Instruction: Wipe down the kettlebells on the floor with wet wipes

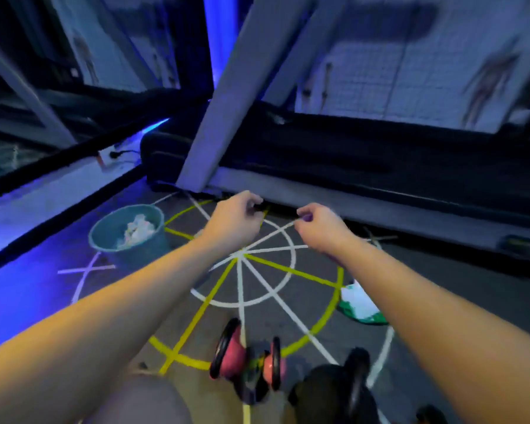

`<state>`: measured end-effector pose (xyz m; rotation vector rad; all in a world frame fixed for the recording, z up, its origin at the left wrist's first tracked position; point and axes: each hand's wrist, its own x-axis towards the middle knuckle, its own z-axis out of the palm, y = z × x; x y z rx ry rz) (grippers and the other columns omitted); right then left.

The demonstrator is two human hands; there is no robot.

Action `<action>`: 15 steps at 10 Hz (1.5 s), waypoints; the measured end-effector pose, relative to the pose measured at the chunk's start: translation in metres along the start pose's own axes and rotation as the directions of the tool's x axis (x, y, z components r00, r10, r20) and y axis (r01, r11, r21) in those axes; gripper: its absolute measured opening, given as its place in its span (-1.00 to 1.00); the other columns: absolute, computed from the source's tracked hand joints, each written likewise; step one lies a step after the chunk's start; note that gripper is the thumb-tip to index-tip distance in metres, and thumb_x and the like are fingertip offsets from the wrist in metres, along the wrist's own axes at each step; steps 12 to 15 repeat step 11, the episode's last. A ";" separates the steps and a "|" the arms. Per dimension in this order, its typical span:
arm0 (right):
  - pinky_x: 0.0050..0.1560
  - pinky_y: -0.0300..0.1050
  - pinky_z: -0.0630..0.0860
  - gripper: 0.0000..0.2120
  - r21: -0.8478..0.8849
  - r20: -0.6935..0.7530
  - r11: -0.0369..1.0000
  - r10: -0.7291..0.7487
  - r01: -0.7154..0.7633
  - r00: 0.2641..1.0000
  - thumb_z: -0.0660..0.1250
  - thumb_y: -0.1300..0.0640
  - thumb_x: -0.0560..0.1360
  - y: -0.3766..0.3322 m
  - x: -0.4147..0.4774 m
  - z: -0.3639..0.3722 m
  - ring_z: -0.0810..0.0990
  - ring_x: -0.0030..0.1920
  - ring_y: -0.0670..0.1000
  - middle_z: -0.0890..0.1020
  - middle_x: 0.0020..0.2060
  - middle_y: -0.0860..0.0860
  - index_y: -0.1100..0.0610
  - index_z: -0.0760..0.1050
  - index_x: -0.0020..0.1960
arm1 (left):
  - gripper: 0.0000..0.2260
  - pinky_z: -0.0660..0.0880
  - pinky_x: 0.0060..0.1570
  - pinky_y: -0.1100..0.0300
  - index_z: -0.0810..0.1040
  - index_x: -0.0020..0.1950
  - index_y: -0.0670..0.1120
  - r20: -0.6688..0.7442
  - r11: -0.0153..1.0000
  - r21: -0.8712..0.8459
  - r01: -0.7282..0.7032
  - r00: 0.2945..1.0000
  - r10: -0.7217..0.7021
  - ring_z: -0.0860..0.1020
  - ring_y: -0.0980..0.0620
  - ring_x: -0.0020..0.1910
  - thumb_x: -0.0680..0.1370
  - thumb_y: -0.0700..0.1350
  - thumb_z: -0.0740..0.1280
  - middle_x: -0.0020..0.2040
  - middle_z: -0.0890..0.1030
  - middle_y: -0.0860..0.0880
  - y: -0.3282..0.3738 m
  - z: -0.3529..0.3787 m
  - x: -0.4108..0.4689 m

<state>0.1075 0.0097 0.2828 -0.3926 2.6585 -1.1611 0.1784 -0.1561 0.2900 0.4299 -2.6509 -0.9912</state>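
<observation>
Head view: left hand [233,220], right hand [322,229] curled, grip unclear; wipes pack [361,307] print blurred.

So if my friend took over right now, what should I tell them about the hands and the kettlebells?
Left hand: fingers curled, out in front; too blurry to tell if it holds anything.
Right hand: the same, beside it.
Pink kettlebell and black kettlebell: on the floor near the knees, untouched.
Wipes pack: on the floor, right.
Bin: left, holds crumpled wipes.
Done: cannot tell.
Left: probably take a wipe and wipe the kettlebells.
</observation>
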 end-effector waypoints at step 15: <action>-0.01 -0.03 0.50 -0.69 -0.030 -0.165 0.853 0.510 -0.521 0.844 0.15 0.15 0.63 0.113 0.053 -0.076 0.57 0.15 0.17 0.63 0.11 0.11 0.11 0.40 0.36 | -0.77 0.44 0.02 0.19 0.51 0.29 -0.01 0.313 0.919 -0.213 0.332 0.914 -0.258 0.58 0.05 0.04 0.64 -0.15 0.28 0.11 0.60 0.04 0.111 0.177 0.082</action>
